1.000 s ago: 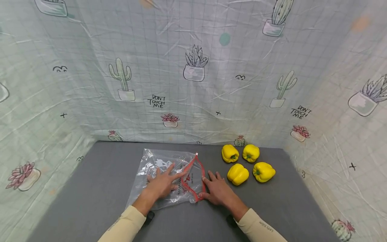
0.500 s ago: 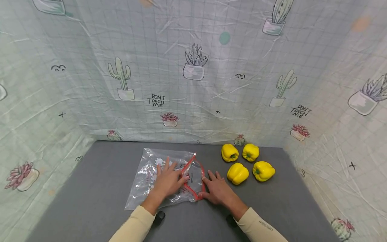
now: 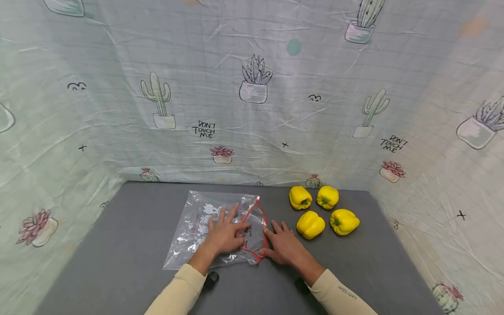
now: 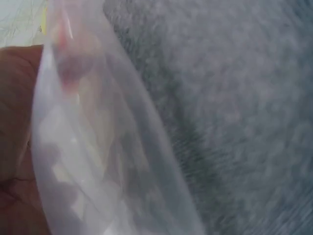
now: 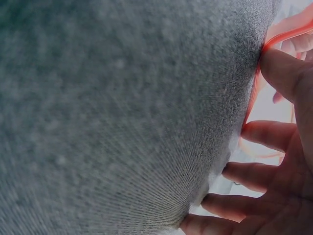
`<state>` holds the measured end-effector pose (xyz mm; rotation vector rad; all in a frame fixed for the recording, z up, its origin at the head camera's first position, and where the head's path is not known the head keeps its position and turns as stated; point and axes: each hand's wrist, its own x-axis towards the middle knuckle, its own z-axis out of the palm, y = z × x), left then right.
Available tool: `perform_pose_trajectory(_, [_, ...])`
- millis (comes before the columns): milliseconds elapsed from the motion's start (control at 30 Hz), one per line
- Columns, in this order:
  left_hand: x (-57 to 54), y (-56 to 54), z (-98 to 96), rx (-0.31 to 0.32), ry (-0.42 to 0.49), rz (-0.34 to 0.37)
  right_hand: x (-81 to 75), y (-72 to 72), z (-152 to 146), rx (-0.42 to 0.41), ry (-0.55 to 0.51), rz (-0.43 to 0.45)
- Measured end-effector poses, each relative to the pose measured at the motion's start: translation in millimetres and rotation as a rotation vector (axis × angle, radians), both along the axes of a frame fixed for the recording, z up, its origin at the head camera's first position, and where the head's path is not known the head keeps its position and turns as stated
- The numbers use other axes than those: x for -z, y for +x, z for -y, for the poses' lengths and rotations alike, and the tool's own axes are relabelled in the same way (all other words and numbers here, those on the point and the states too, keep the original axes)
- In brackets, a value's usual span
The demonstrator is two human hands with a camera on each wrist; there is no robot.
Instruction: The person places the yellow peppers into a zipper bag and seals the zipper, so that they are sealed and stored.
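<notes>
A clear plastic zip bag (image 3: 182, 245) with a red zip strip (image 3: 265, 216) lies flat on the grey table, its mouth spread apart toward the right. My left hand (image 3: 224, 236) rests on the bag's printed upper side, fingers spread, index finger and thumb at the upper lip of the mouth. At the lower lip, my right hand (image 3: 285, 246) presses the red strip (image 5: 254, 93) to the table with thumb and fingertips. In the left wrist view, blurred plastic (image 4: 117, 161) stands up beside the left palm (image 4: 19, 117) and hides its fingers.
Several yellow bell peppers (image 3: 311, 225) sit in a loose group to the right of the bag. A cactus-printed curtain (image 3: 252, 131) surrounds the table (image 3: 130, 245) at the back and both sides.
My left hand has slid right across the bag toward the mouth, its index finger and thumb now at the upper lip. The right hand has stayed in place.
</notes>
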<state>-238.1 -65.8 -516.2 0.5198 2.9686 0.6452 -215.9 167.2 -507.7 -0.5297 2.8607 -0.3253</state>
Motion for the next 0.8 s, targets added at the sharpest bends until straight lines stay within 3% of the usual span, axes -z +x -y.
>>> perform_pose_trajectory(167, [-3.8,1.0,5.3,0.021,-0.041,-0.038,-0.2,0.6,-2,0.004,-0.014,0.005])
perform_pose_trajectory(400, [-5.8,-0.5,11.3,0.111,-0.023,-0.103,-3.6,0.5,-3,0.003,-0.016,0.012])
perform_pose_trajectory(567, [-6.1,-0.9,14.0,0.136,-0.012,-0.039,-2.2,0.9,-4,0.006,-0.014,0.015])
perform_pose_trajectory(800, [-6.7,-4.3,18.1,0.102,-0.006,0.061,1.3,-0.4,-4,0.003,-0.007,0.011])
